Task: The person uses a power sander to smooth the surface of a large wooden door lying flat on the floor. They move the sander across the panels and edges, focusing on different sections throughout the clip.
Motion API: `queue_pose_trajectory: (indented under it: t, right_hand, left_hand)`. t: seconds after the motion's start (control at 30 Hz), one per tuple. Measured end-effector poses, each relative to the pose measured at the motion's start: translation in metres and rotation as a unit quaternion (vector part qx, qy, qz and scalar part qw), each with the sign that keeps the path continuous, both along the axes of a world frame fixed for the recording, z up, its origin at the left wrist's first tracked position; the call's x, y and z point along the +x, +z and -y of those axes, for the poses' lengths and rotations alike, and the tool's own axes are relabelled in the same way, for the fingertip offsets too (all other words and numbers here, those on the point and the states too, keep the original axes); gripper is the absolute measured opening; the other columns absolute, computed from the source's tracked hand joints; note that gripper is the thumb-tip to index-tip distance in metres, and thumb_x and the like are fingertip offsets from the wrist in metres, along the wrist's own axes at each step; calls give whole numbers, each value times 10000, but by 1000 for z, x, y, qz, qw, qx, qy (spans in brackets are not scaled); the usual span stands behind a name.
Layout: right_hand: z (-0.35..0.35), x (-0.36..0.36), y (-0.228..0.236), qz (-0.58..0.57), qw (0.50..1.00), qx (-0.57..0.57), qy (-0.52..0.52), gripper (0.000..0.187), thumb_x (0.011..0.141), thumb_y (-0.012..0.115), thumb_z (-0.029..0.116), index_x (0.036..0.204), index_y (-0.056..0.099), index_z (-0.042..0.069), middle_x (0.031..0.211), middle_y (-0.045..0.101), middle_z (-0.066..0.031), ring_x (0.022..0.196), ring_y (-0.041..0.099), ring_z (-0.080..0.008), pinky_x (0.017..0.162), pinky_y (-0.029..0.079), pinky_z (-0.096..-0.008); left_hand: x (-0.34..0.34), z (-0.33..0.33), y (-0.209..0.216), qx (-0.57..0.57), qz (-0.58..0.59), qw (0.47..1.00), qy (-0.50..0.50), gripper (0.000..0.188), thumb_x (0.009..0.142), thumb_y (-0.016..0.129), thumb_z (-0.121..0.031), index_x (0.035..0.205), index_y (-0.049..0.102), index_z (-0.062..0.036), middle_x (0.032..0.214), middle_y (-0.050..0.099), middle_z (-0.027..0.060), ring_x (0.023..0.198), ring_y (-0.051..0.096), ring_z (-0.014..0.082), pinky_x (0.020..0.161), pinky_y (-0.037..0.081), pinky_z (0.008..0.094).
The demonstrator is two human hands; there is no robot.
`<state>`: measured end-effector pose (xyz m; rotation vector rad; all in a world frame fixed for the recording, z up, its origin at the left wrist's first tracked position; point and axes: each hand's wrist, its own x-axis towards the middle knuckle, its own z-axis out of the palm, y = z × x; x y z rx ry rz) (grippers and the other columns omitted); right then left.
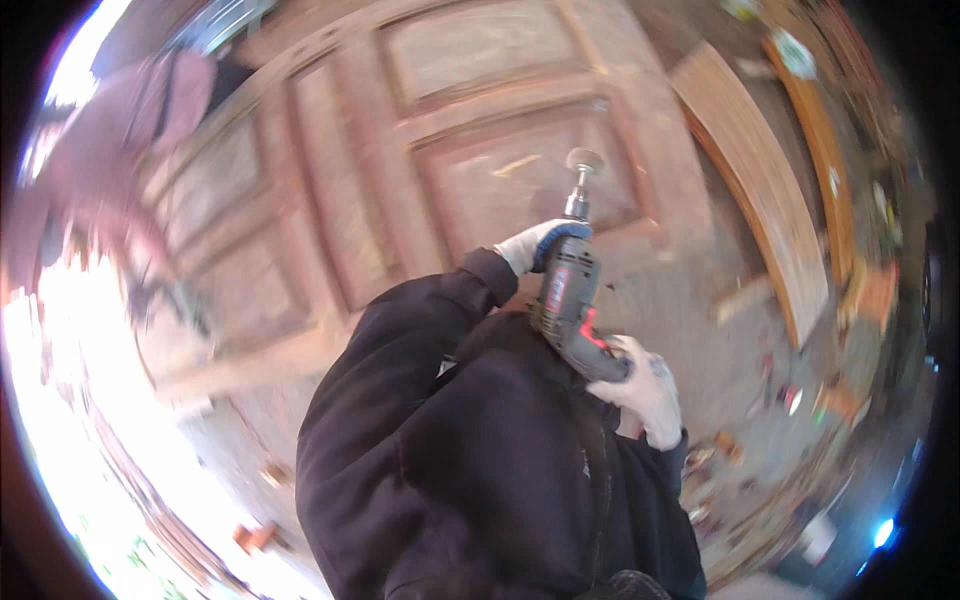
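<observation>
A grey and black power drill (pixel 570 300) with red parts is held in front of my body, its nose toward the door. A metal shaft runs from its front to a small round disc head (pixel 585 160). My left hand (pixel 543 245), in a white and blue glove, wraps round the drill's front end. My right hand (pixel 645 390), in a white glove, grips the rear handle. Beyond lies a large panelled wooden door (pixel 345 180), reddish brown and worn. The disc overlaps one recessed panel (pixel 525 170); whether it touches the wood I cannot tell.
Another person (pixel 125 150) in pinkish clothing bends over the door's left side, blurred, near a greenish tool (pixel 185 300). At the right lie a wide curved-looking board (pixel 760 180) and a narrower plank (pixel 815 150). Wood scraps (pixel 730 445) litter the floor.
</observation>
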<state>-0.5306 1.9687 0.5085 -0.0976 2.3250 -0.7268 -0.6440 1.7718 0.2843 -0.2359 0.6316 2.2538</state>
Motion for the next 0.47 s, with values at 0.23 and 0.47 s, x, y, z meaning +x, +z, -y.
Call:
queue_pose_trajectory:
  t: [0.23, 0.47]
  right_hand:
    - [-36, -36, 13, -605, 789, -12, 103, 653, 591, 834, 269, 1125, 558, 15, 1037, 579, -129, 931, 569, -272, 837, 454, -395]
    - [-66, -48, -133, 13, 920, -392, -15, 783, 717, 701, 198, 1392, 337, 42, 1255, 465, -118, 1009, 521, -184, 853, 453, -330]
  left_hand:
    - [80, 35, 28, 48, 186, 932, 308, 153, 843, 623, -266, 889, 582, -126, 795, 641, 47, 693, 627, 181, 656, 527, 359]
    - [137, 33, 33, 105, 141, 852, 493, 139, 843, 627, -221, 899, 568, -108, 824, 630, 44, 747, 623, 166, 698, 525, 327]
